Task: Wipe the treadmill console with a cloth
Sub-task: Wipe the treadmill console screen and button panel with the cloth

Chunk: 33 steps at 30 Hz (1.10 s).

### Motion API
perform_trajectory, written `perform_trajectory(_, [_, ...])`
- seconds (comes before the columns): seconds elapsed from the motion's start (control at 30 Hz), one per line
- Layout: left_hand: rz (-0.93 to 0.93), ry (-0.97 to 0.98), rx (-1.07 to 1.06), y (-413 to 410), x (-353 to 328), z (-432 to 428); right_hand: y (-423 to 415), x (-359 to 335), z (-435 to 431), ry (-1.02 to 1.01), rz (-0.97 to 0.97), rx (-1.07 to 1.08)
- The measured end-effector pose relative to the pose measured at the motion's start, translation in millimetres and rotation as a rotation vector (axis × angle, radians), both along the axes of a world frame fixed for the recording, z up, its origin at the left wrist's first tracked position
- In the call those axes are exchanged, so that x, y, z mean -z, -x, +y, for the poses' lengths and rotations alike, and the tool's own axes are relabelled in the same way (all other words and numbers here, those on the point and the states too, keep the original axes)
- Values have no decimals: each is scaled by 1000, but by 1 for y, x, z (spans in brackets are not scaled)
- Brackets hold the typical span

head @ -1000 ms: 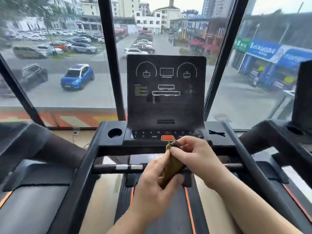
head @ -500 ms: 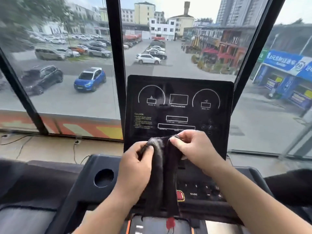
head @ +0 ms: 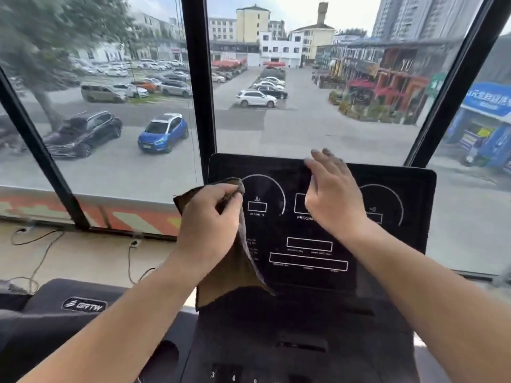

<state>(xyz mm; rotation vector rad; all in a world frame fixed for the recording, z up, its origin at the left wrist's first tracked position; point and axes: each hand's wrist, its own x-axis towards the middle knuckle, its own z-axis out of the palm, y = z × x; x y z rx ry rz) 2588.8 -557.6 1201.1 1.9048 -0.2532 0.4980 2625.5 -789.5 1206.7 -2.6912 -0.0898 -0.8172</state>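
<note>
- My left hand (head: 206, 217) is curled shut around the upper corner of the cloth (head: 235, 275), thumb and fingers pinching a bunched fold near the top.
- The cloth is a dark brownish rag; most of it hangs loose below my fist, draping down over the left edge of the treadmill console (head: 318, 258).
- A small flap of the rag sticks out to the left above my knuckles, past the console's edge and in front of the window (head: 110, 161).
- Whether the bunched part in my grip presses on the screen or sits just off it, I cannot tell.
- My right hand (head: 331, 194) is open and holds nothing; the fingers are stretched out and close together, pointing up.
- Its fingertips (head: 318, 157) reach the top edge of the console, and the palm lies over the middle of the dark panel, covering part of the central box and some lettering; I cannot tell whether the palm rests flat on it.
- The console stands upright in front of me, black, with white dial arcs to left and right and white outlined boxes below.
- Below the screen, a row of numbered buttons (head: 233, 377) shows near the bottom edge between my forearms.
</note>
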Motion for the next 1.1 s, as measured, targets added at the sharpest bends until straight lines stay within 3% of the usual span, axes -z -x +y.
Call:
perform_trajectory(0.07, [-169,-363,-33,-31,23,-2,-16,8,3,50,53,-6])
perform_trajectory(0.2, [-54,-634,148,-65,81,-4,-29,24,-1,101,-85,16])
perform_trajectory(0.33, [-194,-1047,-48,-57,122,-2,-37,27,-6,17,-208,-11])
perform_trajectory(0.4, [-282,-1042,-149,-65,116,0,-38,33,-2,-3,-243,-3])
perform_trajectory(0.57, [-279,-864,-205,-100,82,-4,-43,40,5,-14,-302,33])
perform_trajectory(0.63, [-294,-854,-82,-88,91,-13,-44,39,8,-12,-306,60])
perform_trajectory(0.73, [-388,-999,189,-73,114,-3,-46,36,11,36,-290,105])
perform_trajectory(0.83, [-490,-1101,291,-112,92,27,-50,33,14,46,-288,140])
perform_trajectory(0.97, [-469,-1055,86,-145,59,22,-53,34,16,19,-316,159])
perform_trajectory(1.1, [-399,-945,-61,-111,108,-12,-50,35,13,7,-307,129])
